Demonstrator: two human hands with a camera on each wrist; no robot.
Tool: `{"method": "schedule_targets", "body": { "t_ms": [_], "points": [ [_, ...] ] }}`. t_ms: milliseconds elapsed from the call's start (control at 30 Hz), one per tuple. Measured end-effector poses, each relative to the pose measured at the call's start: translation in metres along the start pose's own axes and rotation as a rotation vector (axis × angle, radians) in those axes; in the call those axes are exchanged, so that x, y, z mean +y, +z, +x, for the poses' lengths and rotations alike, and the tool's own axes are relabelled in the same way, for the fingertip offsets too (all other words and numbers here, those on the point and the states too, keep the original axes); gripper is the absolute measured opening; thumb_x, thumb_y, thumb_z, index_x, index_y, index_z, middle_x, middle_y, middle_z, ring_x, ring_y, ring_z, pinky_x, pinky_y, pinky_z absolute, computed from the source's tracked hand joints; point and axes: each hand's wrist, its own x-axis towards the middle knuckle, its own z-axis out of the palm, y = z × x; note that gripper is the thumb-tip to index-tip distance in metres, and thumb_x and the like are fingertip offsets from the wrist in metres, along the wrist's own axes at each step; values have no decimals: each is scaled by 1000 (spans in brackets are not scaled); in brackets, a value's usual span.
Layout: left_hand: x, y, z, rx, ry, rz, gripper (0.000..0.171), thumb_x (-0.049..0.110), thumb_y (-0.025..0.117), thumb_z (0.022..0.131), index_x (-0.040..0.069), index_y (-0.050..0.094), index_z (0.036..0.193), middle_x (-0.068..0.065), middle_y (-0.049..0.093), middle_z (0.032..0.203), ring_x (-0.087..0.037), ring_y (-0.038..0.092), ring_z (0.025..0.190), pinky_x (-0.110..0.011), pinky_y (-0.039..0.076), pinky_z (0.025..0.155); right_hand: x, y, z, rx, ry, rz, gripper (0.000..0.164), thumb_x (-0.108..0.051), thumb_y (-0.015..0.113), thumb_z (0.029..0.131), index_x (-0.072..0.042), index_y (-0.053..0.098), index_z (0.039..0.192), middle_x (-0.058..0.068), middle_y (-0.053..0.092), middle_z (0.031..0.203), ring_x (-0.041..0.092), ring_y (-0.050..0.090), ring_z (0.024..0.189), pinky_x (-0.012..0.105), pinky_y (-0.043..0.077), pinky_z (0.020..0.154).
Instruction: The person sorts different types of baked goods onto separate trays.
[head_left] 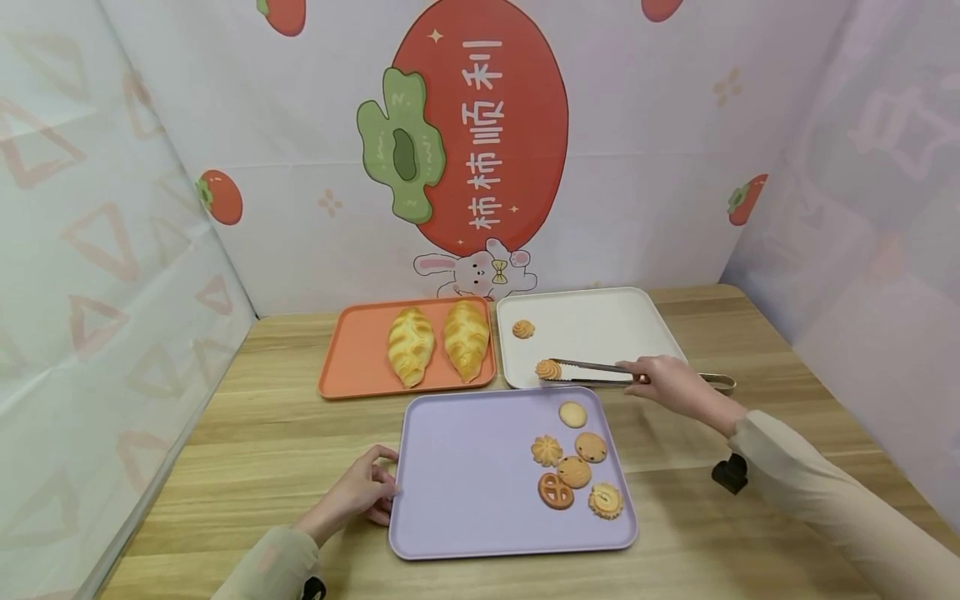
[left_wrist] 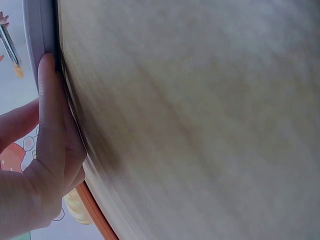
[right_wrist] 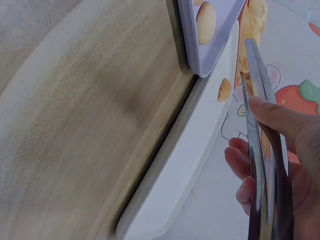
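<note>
My right hand [head_left: 667, 385] grips metal tongs [head_left: 592, 367] over the front part of the white tray [head_left: 600, 321]. A swirled, shell-like cookie [head_left: 548, 369] sits between the tongs' tips. Another swirled cookie [head_left: 523, 329] lies on the white tray's left side, also visible as a small cookie [right_wrist: 224, 90] in the right wrist view. My left hand [head_left: 363, 490] touches the left edge of the lilac tray [head_left: 465, 475], its fingers [left_wrist: 48, 100] lying along the rim in the left wrist view.
On the lilac tray's right side lie several cookies, among them a pretzel [head_left: 556, 491], a round pale one [head_left: 572, 414] and a scalloped one [head_left: 605, 501]. An orange tray [head_left: 360, 350] at the back left carries two bread rolls [head_left: 411, 346]. A printed cloth [head_left: 645, 167] hangs behind the wooden table [head_left: 285, 417].
</note>
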Motion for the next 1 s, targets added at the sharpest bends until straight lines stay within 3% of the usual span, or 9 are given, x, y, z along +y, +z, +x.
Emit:
{"method": "schedule_targets", "body": {
  "t_ms": [200,1000],
  "points": [
    [0,0,0,-9,3,-5,43,-9,51,77,-5,31,115,-8,48,74,-17,54,52,-38,53,46,9,0,7,-8,38,14,39,-14,65,77,4,58,111,-2,56,70,5,39,53,20,35,46],
    [0,1,0,0,6,3,43,-10,50,76,-5,32,115,-8,49,73,-17,53,52,-38,53,46,44,11,32,57,131,33,35,-13,64,78,5,59,108,6,61,71,10,42,53,24,34,45]
  ]
}}
